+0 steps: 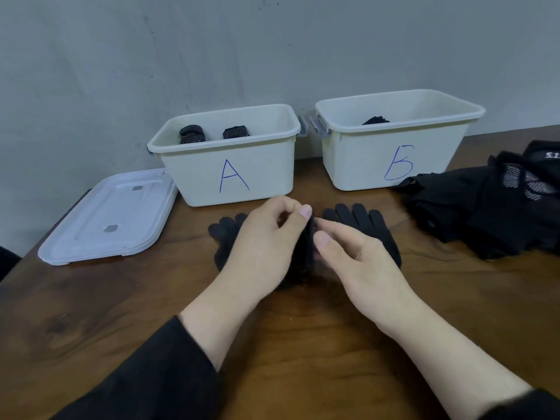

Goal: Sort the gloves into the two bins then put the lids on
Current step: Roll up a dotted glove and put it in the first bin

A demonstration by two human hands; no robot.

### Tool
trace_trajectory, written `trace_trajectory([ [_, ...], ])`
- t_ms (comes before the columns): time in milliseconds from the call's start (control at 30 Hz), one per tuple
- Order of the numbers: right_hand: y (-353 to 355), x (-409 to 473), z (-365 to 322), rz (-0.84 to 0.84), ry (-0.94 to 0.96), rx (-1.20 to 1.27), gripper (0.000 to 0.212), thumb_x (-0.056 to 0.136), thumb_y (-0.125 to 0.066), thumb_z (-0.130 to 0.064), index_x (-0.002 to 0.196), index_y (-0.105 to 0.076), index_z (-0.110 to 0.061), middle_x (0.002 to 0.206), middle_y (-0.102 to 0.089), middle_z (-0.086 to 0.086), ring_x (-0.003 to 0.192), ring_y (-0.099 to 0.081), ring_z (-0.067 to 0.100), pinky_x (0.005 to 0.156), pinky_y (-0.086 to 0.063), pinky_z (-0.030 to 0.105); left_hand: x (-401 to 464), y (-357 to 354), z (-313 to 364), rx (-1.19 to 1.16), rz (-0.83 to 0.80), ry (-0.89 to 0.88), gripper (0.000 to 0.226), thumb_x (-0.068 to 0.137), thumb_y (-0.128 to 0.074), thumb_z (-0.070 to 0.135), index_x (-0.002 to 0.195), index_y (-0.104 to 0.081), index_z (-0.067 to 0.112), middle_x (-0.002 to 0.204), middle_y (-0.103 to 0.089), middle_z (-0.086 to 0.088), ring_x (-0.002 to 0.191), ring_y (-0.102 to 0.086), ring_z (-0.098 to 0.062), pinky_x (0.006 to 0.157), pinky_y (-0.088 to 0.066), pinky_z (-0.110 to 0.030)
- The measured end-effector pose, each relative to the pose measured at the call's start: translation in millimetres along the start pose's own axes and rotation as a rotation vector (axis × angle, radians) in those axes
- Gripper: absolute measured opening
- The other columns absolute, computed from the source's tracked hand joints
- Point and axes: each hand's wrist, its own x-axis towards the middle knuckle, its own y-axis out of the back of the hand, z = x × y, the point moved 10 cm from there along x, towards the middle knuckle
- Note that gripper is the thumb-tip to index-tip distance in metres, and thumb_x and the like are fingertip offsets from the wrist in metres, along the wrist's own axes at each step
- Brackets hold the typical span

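Two white bins stand at the back of the wooden table: bin A [257, 153] on the left holds dotted black gloves [194, 134], and bin B [439, 147] on the right holds a plain black glove [375, 120]. In front of them a pair of plain black gloves [360, 219] lies on the table, fingers pointing away. My left hand [266, 241] and my right hand [354, 256] meet over the pair, each pinching a raised fold of black fabric between them. Much of the pair is hidden under my hands.
Stacked clear lids [106, 216] lie on the table left of bin A. A heap of black gloves with mesh panels [491, 207] sits at the right, near bin B. The grey wall [272, 40] rises just behind the bins.
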Motion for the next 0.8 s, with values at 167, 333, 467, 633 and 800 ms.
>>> trace_trajectory([
  [167, 29.3, 2.2, 22.3, 0.224, -0.154, 0.297, 0.025, 0.105, -0.05, -0.021, 0.106, -0.074, -0.016, 0.103, -0.077, 0.005, 0.1, -0.073, 0.018, 0.091, -0.06, 0.045, -6.6, -15.3, 16.8, -0.054, 0.055, -0.138, 0.02, 0.103, -0.046, 0.031, 0.106, -0.066, 0.032, 0.094, -0.07, 0.021, 0.097, -0.063, 0.004, 0.085, -0.048, -0.015],
  [333, 79.9, 2.2, 23.7, 0.516, -0.124, 0.468, 0.021, 0.105, -0.052, -0.018, 0.113, -0.071, -0.015, 0.108, -0.076, -0.002, 0.104, -0.072, 0.015, 0.081, -0.061, 0.036, -6.7, 8.5, -9.0, 0.013, 0.227, -0.173, 0.018, 0.1, -0.048, 0.028, 0.114, -0.06, 0.03, 0.09, -0.069, 0.016, 0.094, -0.065, -0.004, 0.08, -0.045, -0.007],
  [467, 112.8, -9.0, 19.2, 0.687, -0.05, 0.63, 0.016, 0.101, -0.061, -0.017, 0.088, -0.07, -0.015, 0.097, -0.074, 0.006, 0.099, -0.073, 0.027, 0.082, -0.061, 0.041, 0.7, -21.3, -14.4, 0.328, -0.012, -0.238, 0.023, 0.102, -0.048, 0.029, 0.116, -0.065, 0.032, 0.111, -0.064, 0.021, 0.105, -0.055, 0.004, 0.092, -0.043, -0.012],
  [633, 136.0, -10.3, -1.0, 0.707, 0.058, 0.495, 0.017, 0.101, -0.06, -0.019, 0.092, -0.075, -0.021, 0.094, -0.075, 0.004, 0.091, -0.071, 0.024, 0.075, -0.059, 0.039, -8.4, -59.8, -10.8, 0.494, -0.259, -0.378, 0.031, 0.102, -0.044, 0.023, 0.125, -0.065, 0.032, 0.133, -0.056, 0.021, 0.121, -0.045, 0.004, 0.112, -0.03, -0.022],
  [800, 160.3, 13.6, -55.7, 0.504, 0.137, 0.152, 0.018, 0.102, -0.058, -0.02, 0.1, -0.076, -0.019, 0.101, -0.076, 0.012, 0.098, -0.073, 0.035, 0.086, -0.059, 0.051, -10.8, -70.3, -12.6, 0.557, -0.353, -0.42, 0.038, 0.103, -0.041, 0.024, 0.134, -0.058, 0.038, 0.15, -0.043, 0.022, 0.139, -0.027, 0.004, 0.115, -0.008, -0.02],
])
